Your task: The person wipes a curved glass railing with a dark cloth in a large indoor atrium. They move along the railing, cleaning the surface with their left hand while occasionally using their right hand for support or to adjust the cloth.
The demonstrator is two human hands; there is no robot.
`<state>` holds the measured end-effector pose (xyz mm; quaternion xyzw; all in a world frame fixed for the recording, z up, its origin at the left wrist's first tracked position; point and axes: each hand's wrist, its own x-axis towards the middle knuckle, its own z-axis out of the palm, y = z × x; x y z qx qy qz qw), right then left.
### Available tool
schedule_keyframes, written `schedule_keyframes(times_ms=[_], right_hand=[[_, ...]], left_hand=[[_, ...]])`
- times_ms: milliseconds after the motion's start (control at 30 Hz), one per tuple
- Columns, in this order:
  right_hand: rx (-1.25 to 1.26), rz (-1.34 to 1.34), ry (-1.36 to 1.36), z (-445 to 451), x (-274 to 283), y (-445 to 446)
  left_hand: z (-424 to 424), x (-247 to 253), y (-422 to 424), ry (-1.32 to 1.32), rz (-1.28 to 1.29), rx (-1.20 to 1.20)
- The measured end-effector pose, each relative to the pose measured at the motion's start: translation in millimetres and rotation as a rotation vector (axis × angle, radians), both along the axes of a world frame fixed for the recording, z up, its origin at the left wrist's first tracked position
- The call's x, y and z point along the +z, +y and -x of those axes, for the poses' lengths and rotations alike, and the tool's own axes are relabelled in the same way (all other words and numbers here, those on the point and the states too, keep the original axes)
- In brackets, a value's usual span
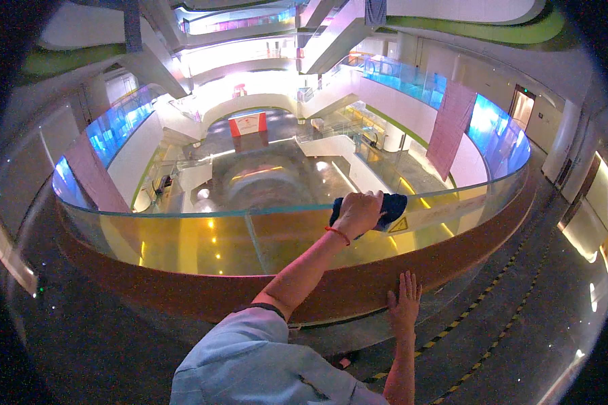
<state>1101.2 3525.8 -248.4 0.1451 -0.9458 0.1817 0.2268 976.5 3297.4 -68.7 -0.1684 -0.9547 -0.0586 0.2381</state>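
My left hand [358, 213] grips a dark blue cloth [394, 208] over the top edge of a curved glass balustrade [182, 240]. A red bracelet [338, 235] circles that wrist. Just below the cloth, a yellow triangular warning sticker [399, 224] is fixed on the glass. To the right and lower, my right hand [406, 298] lies flat on the brown ledge [334, 298] at the foot of the glass, holding nothing. A seam [256, 243] between glass panels runs down left of my left arm.
Beyond the glass is a deep drop to the atrium floor [268, 187], where a red and white display stand [248, 124] is set. Black-and-yellow striped tape [466, 316] marks the walkway floor at right. A pinkish sheet [451, 126] hangs over the railing farther round.
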Motion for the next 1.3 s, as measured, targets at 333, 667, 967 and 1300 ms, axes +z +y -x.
schedule_keyframes(times_ms=[333, 667, 967, 1300], right_hand=[[0.014, -0.062, 0.002, 37, 5, 47], [0.092, -0.104, -0.045, 22, 6, 55], [0.05, -0.046, -0.094, 22, 39, 74], [0.073, 0.008, -0.03, 70, 32, 134]], left_hand=[[65, -15, 117, 0.17, -0.115, -0.038], [154, -55, 258, 0.497, -0.169, 0.142], [139, -39, 257, 0.374, -0.386, -0.042], [69, -34, 118, 0.45, -0.175, 0.06]])
